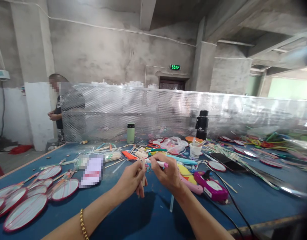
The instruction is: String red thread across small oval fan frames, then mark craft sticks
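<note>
In the middle of the head view, my left hand [133, 179] is closed on a thin, pale wooden stick [143, 171], held upright. Beside it my right hand [169, 174] grips a white marker pen [156, 162] with a pink end; its tip points at the stick. Whether the tip touches the stick is too small to tell. Both hands are above the blue table [113, 216]. To the right of my right hand lie a pink curved handle [192, 185] and a purple device [211, 187] with a black cable.
Several round, red-rimmed white fans [25, 211] lie at left. A green bottle [130, 134], white cup [195, 150] and black thermos [202, 125] stand behind loose sticks. A dark phone [227, 162] lies right. Beyond a perforated metal screen [113, 110] stands a person [59, 106].
</note>
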Available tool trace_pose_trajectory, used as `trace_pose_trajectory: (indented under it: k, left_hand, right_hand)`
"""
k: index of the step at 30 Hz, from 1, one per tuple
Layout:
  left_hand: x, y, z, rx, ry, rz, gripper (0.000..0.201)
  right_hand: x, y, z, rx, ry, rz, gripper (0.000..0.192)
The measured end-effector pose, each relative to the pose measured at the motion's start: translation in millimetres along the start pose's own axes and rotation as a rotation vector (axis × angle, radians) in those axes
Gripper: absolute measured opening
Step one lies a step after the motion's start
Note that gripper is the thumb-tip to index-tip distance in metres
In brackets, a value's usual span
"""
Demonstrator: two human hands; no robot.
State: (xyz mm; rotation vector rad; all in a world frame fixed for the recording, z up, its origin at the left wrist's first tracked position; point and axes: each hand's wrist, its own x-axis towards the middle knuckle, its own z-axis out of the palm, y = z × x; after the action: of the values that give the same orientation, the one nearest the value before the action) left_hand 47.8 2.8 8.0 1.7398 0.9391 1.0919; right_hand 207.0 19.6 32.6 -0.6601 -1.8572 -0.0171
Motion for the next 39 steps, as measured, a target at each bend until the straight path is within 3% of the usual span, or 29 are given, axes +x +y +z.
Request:
trace_pose_trajectory:
  k: [16, 39]
  left_hand:
    - [1.8, -5.1, -1.1, 0.009, -0.016, 0.018, 0.035]
    - [1.6, -3.5, -0.6, 0.005, -0.011, -0.003, 0.03]
  right_hand:
    - [0.5, -2.6, 0.3, 0.008, -0.05, -0.016, 0.025]
    - [0.2, -0.9, 0.6, 0.0, -0.012, 0.012, 0.027]
